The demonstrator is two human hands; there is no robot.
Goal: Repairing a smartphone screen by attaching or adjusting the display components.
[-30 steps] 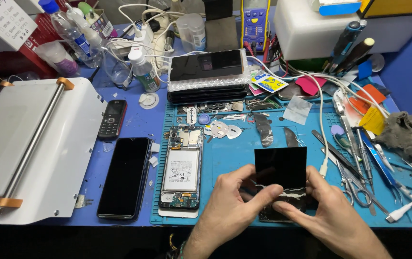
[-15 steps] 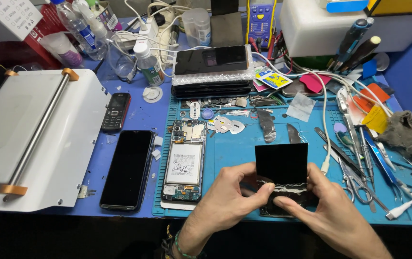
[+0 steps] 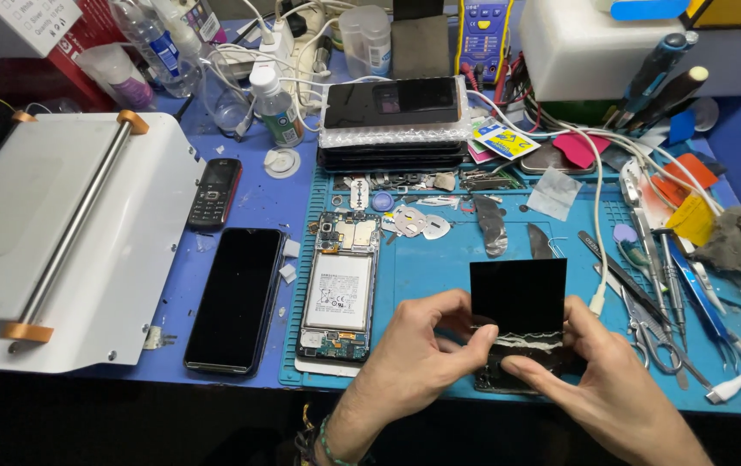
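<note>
A white flat-bed machine with a steel roller bar (image 3: 60,242) fills the left edge of the blue workbench (image 3: 241,203), and a teal rubber work mat (image 3: 439,259) covers the middle toward the front edge. Near the mat's back edge sits a stack of dark phone screens in bubble wrap (image 3: 392,121); along its left edge lies an opened phone body with a white battery showing (image 3: 338,289), and just off the mat a whole black smartphone, face up (image 3: 237,298). At the mat's front edge both hands work on a black, glossy display panel (image 3: 519,295), its upper part bent upright away from the dark lower part (image 3: 517,371) lying flat, a ragged pale break line between them. The left hand (image 3: 427,345) pinches the panel's lower left edge between thumb and fingers; the right hand (image 3: 599,380) presses on the lower right, thumb at the edge. To do this well, I judge, both grips should stay close to the break and the bending slow and even, fingertips off the splintered seam.
</note>
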